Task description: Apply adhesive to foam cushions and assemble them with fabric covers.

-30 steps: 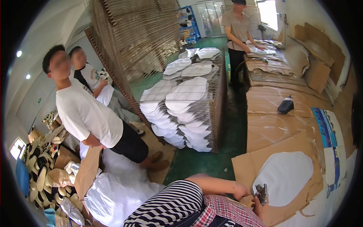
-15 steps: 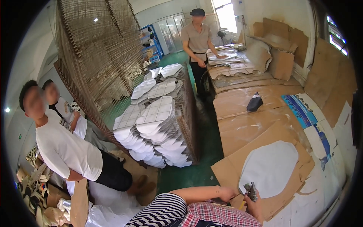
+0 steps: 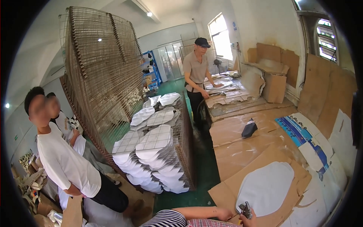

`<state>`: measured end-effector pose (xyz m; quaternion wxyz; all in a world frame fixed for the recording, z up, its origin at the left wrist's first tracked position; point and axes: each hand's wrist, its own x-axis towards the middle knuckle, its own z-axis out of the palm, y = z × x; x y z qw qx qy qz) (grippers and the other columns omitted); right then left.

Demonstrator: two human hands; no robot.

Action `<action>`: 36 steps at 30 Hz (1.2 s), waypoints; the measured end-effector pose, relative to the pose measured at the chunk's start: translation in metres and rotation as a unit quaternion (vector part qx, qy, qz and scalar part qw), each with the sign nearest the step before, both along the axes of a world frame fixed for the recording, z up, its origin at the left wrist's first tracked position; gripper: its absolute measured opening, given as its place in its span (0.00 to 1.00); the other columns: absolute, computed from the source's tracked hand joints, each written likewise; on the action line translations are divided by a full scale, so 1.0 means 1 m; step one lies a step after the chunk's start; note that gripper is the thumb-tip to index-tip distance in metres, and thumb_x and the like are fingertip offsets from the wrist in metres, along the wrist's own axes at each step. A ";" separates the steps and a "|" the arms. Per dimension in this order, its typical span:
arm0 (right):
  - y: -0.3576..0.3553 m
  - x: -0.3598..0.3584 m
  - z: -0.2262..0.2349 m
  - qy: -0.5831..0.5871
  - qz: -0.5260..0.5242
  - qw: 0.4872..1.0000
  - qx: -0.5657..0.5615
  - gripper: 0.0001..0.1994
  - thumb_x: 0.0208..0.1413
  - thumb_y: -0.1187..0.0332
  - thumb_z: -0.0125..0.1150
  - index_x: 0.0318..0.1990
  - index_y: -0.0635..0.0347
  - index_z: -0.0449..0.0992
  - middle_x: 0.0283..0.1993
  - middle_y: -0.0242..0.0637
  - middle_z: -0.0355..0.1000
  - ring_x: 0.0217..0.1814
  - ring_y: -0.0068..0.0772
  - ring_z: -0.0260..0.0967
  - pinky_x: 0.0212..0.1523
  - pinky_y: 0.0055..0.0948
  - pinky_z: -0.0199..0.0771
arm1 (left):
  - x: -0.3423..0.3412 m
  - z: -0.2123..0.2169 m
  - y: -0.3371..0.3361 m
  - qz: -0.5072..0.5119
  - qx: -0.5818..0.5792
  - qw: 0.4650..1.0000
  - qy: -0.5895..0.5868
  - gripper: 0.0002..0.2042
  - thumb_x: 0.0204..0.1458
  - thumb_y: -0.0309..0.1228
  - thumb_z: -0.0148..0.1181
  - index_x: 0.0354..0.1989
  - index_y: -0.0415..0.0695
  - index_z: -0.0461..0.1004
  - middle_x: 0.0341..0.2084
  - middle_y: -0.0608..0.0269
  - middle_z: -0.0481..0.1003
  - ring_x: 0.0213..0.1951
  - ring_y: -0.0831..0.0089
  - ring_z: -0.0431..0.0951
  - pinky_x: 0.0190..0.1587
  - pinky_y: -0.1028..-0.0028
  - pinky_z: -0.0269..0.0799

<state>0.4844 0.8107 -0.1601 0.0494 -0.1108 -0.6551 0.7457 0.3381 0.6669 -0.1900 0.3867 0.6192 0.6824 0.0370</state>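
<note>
A small metallic spray gun [image 3: 245,209] is gripped in my right hand [image 3: 248,220], at the lower corner of a white rounded sheet [image 3: 266,185]. That sheet lies flat on a large piece of brown cardboard [image 3: 226,189] on the bench. My left hand [image 3: 225,215] is at the near left edge of the cardboard, just left of the spray gun. Its fingers look curled, and whatever they hold, if anything, is hidden. The bottom of the picture cuts off much of both arms.
Left of the bench stands a wire rack [image 3: 181,162] stacked with white sheets [image 3: 155,142]. A dark pointed object [image 3: 249,128] rests farther up the bench. Beyond it, a person in a cap [image 3: 196,72] touches the bench. Another person [image 3: 68,162] stands at left, with someone behind.
The view has tilted up, so the bench and hands sit lower in the picture. My right hand keeps the spray gun at the sheet's lower corner. The capped person's head has turned.
</note>
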 end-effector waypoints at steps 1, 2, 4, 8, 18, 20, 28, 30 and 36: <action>0.000 0.000 -0.002 -0.002 -0.003 1.000 0.000 0.31 0.52 0.71 0.57 0.65 0.55 0.55 0.54 0.29 0.66 0.33 0.18 0.60 0.25 0.16 0.59 | 0.001 0.001 0.001 -0.003 0.000 1.000 -0.002 0.21 0.41 0.34 0.54 0.44 0.36 0.70 0.38 0.42 0.73 0.44 0.49 0.72 0.45 0.59 0.68; 0.000 -0.002 -0.006 0.012 -0.005 1.000 0.013 0.32 0.52 0.71 0.58 0.65 0.55 0.54 0.55 0.30 0.65 0.34 0.18 0.60 0.26 0.15 0.60 | 0.001 0.002 0.002 0.003 -0.021 1.000 -0.008 0.21 0.41 0.34 0.54 0.45 0.36 0.69 0.40 0.43 0.73 0.45 0.49 0.72 0.46 0.59 0.68; 0.000 0.001 0.003 0.018 -0.003 0.999 0.027 0.33 0.52 0.71 0.58 0.65 0.54 0.53 0.55 0.30 0.65 0.35 0.18 0.60 0.28 0.14 0.60 | 0.002 0.004 0.002 0.012 -0.039 0.999 -0.022 0.21 0.42 0.34 0.53 0.45 0.36 0.69 0.41 0.43 0.72 0.46 0.50 0.71 0.47 0.59 0.68; -0.007 0.000 0.043 -0.084 -0.083 0.993 -0.006 0.21 0.47 0.77 0.58 0.52 0.59 0.64 0.32 0.33 0.68 0.29 0.25 0.70 0.20 0.24 0.69 | -0.001 0.019 0.002 0.018 -0.043 0.999 -0.026 0.21 0.43 0.33 0.53 0.46 0.36 0.69 0.43 0.43 0.72 0.47 0.50 0.71 0.48 0.60 0.68; -0.012 -0.001 0.044 -0.098 -0.084 0.992 -0.004 0.25 0.47 0.76 0.58 0.55 0.60 0.62 0.34 0.32 0.70 0.29 0.22 0.68 0.23 0.22 0.70 | -0.005 0.012 -0.001 0.011 -0.053 0.998 -0.028 0.22 0.44 0.34 0.53 0.48 0.35 0.66 0.43 0.43 0.71 0.48 0.50 0.70 0.50 0.60 0.66; -0.011 0.000 0.044 -0.089 -0.084 0.993 -0.006 0.26 0.47 0.75 0.59 0.56 0.61 0.61 0.34 0.31 0.70 0.29 0.20 0.67 0.23 0.21 0.70 | -0.003 0.027 0.004 -0.008 -0.060 0.998 0.006 0.21 0.44 0.34 0.53 0.47 0.36 0.67 0.43 0.43 0.71 0.48 0.51 0.70 0.51 0.61 0.65; -0.012 0.002 0.043 -0.094 -0.067 0.993 -0.008 0.26 0.47 0.75 0.59 0.57 0.61 0.61 0.34 0.31 0.70 0.30 0.20 0.66 0.26 0.21 0.70 | -0.001 0.018 -0.003 0.010 -0.046 0.999 0.003 0.24 0.43 0.36 0.55 0.51 0.40 0.66 0.45 0.46 0.70 0.50 0.52 0.68 0.52 0.61 0.64; -0.013 0.002 0.043 -0.094 -0.060 0.994 -0.007 0.26 0.48 0.75 0.59 0.57 0.61 0.61 0.35 0.31 0.70 0.31 0.21 0.66 0.26 0.21 0.70 | -0.001 0.018 -0.004 0.008 -0.049 0.999 0.001 0.25 0.43 0.36 0.55 0.52 0.41 0.66 0.46 0.46 0.69 0.50 0.52 0.68 0.53 0.61 0.63; -0.018 0.001 0.047 -0.098 -0.061 0.993 0.007 0.27 0.48 0.75 0.59 0.57 0.60 0.61 0.35 0.31 0.69 0.30 0.21 0.66 0.26 0.21 0.70 | -0.003 0.012 -0.009 0.009 -0.030 1.000 0.001 0.26 0.43 0.36 0.56 0.53 0.41 0.66 0.46 0.47 0.70 0.51 0.53 0.68 0.53 0.62 0.64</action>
